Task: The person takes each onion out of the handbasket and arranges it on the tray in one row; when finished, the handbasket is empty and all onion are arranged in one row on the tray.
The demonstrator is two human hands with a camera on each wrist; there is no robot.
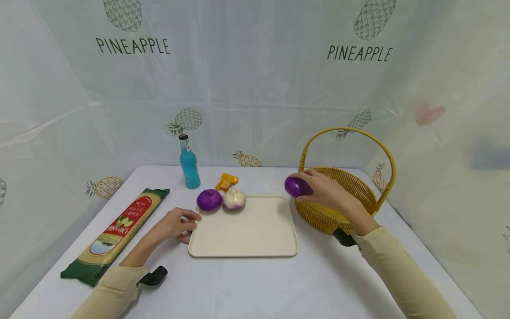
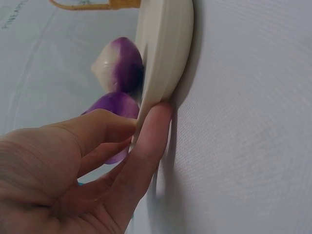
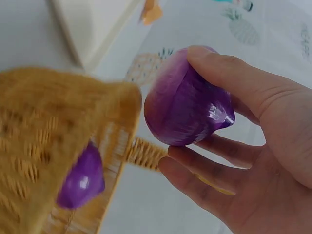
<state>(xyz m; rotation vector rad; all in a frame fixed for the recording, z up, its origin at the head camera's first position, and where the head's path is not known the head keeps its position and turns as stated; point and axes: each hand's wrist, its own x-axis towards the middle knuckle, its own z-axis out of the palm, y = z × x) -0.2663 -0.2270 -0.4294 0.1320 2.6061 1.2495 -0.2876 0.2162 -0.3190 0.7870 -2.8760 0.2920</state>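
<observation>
My right hand (image 1: 324, 189) holds a purple onion (image 1: 296, 187) between thumb and fingers, at the left rim of the wicker basket (image 1: 316, 218). In the right wrist view another purple onion (image 3: 84, 178) lies inside that basket. At the cream tray (image 1: 247, 230), my left hand (image 1: 174, 225) pinches the left edge, as the left wrist view shows with fingers on both sides of the rim (image 2: 163, 53). On the tray's back left corner sit a purple onion (image 1: 209, 200) and, beside it, a white onion (image 1: 234, 200) with a purple lower part.
Behind the tray stand a blue bottle (image 1: 189, 166) and an orange wrapped packet (image 1: 226, 181). A long green and gold Olivoilà packet (image 1: 115, 235) lies along the table's left side. The basket's tall handle (image 1: 345, 129) arches over it. A pineapple-print curtain (image 1: 255, 79) hangs behind.
</observation>
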